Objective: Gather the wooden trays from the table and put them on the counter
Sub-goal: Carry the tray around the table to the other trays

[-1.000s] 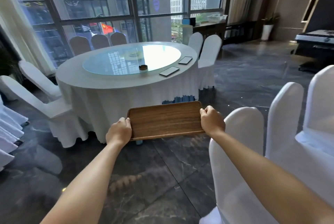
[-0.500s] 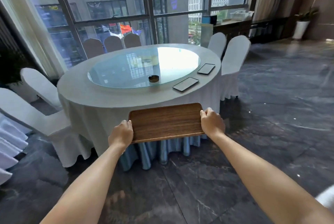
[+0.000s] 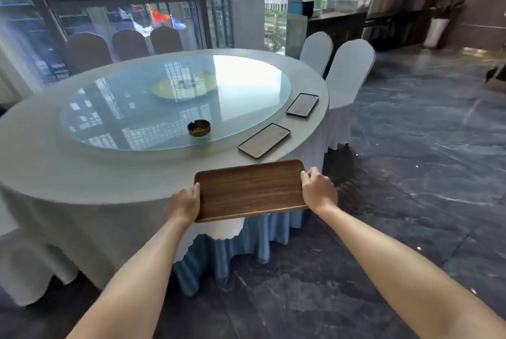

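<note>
I hold a brown wooden tray [image 3: 250, 191] level in front of me, over the near edge of the round table [image 3: 82, 171]. My left hand [image 3: 183, 206] grips its left short side and my right hand [image 3: 317, 191] grips its right short side. Two more trays lie flat on the table's right rim: a near tray [image 3: 264, 140] just beyond the held one, and a far tray [image 3: 302, 104] behind it.
A glass turntable [image 3: 175, 100] with a dark ashtray [image 3: 199, 128] fills the table's middle. White-covered chairs [image 3: 347, 76] stand at the table's right, brown chair backs by the window. A dark counter [image 3: 336, 24] runs along the window at the back right. Dark marble floor spreads to the right.
I have walked up to the table with the tray held in both hands; the table and its two trays are much closer. The white chairs that were at my right are out of view.
</note>
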`<state>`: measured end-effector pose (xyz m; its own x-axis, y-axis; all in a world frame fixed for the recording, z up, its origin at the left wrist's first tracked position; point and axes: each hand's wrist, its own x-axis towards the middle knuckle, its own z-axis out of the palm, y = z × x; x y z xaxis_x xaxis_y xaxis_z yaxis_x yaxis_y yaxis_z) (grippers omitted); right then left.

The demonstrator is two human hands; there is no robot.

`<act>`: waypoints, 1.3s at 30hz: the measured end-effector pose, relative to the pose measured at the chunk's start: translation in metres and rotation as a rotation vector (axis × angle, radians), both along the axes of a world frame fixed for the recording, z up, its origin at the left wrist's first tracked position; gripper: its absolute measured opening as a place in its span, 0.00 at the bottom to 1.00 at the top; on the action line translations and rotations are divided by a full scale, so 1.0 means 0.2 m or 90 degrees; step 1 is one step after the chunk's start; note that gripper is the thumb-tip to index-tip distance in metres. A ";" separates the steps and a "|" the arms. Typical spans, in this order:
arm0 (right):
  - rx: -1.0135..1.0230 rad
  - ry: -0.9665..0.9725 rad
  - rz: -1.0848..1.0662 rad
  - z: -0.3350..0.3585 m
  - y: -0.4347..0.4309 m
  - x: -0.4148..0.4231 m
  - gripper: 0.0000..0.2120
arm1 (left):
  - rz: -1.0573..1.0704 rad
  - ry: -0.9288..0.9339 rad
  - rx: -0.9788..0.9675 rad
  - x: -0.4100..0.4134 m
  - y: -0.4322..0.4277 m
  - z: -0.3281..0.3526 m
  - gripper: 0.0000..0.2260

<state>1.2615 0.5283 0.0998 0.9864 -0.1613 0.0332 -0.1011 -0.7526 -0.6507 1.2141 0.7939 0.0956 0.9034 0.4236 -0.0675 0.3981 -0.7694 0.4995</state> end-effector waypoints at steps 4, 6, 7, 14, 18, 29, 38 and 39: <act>-0.036 0.016 -0.002 -0.01 -0.02 0.46 0.18 | -0.001 0.028 -0.013 0.45 -0.04 -0.05 0.26; -0.039 0.028 -0.002 -0.03 -0.05 0.66 0.18 | 0.002 0.045 -0.017 0.63 -0.07 -0.07 0.26; -0.039 0.035 0.002 -0.04 -0.08 0.75 0.18 | 0.003 0.051 -0.019 0.72 -0.09 -0.09 0.26; -0.050 0.096 0.078 -0.25 -0.19 1.41 0.19 | 0.047 0.107 -0.028 1.21 -0.23 -0.32 0.24; -0.082 0.141 0.191 -0.37 -0.22 1.80 0.19 | 0.145 0.152 -0.034 1.43 -0.33 -0.43 0.24; -0.178 0.232 0.484 -0.46 -0.21 2.48 0.12 | 0.383 0.263 -0.031 1.79 -0.56 -0.51 0.24; -0.304 0.210 0.575 -0.62 -0.12 2.67 0.05 | 0.413 0.289 -0.058 1.88 -0.56 -0.62 0.23; -0.311 0.200 0.578 -0.63 -0.12 2.68 0.05 | 0.408 0.289 -0.056 1.90 -0.55 -0.63 0.23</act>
